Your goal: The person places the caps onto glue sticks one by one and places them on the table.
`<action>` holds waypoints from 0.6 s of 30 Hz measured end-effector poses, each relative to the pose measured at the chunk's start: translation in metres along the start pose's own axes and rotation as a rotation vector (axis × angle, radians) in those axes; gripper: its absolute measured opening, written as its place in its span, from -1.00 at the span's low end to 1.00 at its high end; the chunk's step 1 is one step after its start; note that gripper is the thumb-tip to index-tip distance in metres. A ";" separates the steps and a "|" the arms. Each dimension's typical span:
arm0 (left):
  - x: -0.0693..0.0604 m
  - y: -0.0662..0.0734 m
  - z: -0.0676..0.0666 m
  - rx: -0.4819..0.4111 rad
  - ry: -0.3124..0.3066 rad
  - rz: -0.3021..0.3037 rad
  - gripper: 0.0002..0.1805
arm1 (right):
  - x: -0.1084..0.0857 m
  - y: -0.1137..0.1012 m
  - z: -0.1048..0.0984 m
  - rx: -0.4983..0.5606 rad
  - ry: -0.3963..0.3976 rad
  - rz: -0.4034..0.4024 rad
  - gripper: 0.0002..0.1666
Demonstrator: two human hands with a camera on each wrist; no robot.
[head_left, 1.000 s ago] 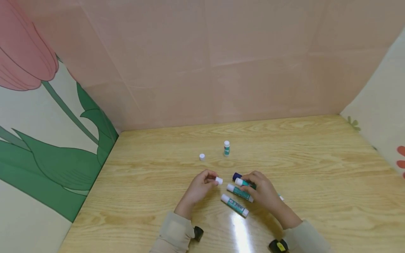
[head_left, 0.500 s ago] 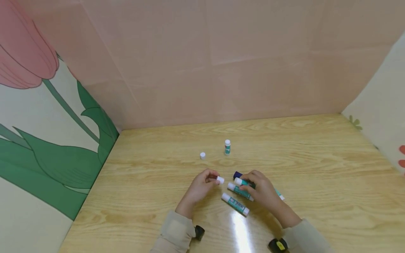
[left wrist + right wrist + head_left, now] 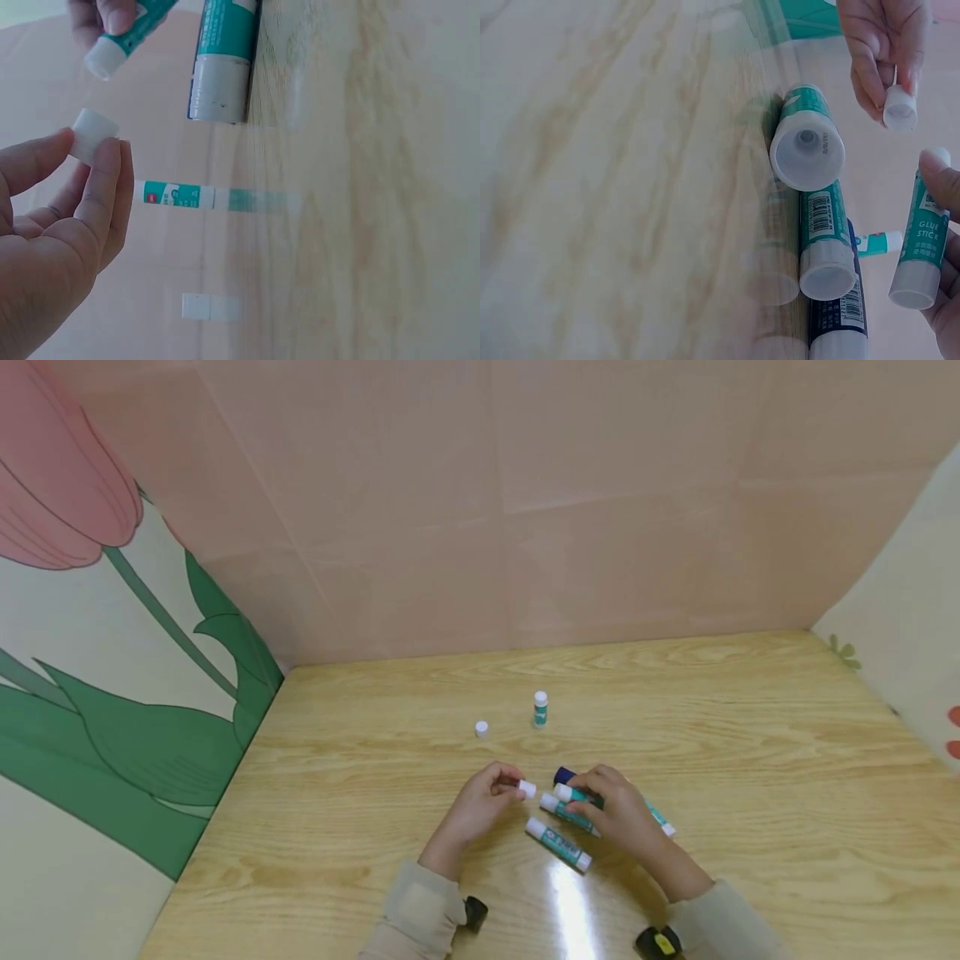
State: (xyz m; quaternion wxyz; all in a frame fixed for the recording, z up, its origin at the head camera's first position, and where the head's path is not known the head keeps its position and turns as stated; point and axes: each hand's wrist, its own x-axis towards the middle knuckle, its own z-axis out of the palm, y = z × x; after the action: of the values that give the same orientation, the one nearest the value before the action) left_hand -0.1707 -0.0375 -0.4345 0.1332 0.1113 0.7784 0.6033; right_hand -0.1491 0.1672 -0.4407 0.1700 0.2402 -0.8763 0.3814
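Note:
In the head view my left hand [image 3: 480, 806] pinches a small white cap [image 3: 527, 789] between thumb and fingers. The cap's hollow side shows in the right wrist view. My right hand [image 3: 622, 810] grips a green glue stick [image 3: 922, 232], its white end pointing toward the cap; in the left wrist view a small gap separates the two. Below the right hand lie a green glue stick [image 3: 567, 814] and a dark blue one [image 3: 562, 776], partly hidden by the fingers. Nearer the person lies another green glue stick [image 3: 558, 844].
Farther back, a small glue stick [image 3: 541, 710] stands upright, with a loose white cap [image 3: 482, 728] to its left. One more glue stick [image 3: 660, 818] pokes out from behind the right hand. The wooden table [image 3: 360, 760] meets a pinkish sheet [image 3: 480, 527] at its back edge.
My left hand has shifted slightly to the right with the cap, closer to the held glue stick. The right hand has stayed almost still.

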 end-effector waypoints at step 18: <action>-0.002 0.007 0.002 -0.017 -0.003 0.007 -0.77 | 0.000 -0.003 0.002 -0.007 -0.028 0.009 -0.73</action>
State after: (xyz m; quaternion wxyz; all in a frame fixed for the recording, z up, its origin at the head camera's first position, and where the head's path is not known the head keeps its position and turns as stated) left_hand -0.1679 -0.0342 -0.4284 0.1331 0.1136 0.7726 0.6103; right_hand -0.1478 0.1641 -0.4403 0.1565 0.2409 -0.8810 0.3759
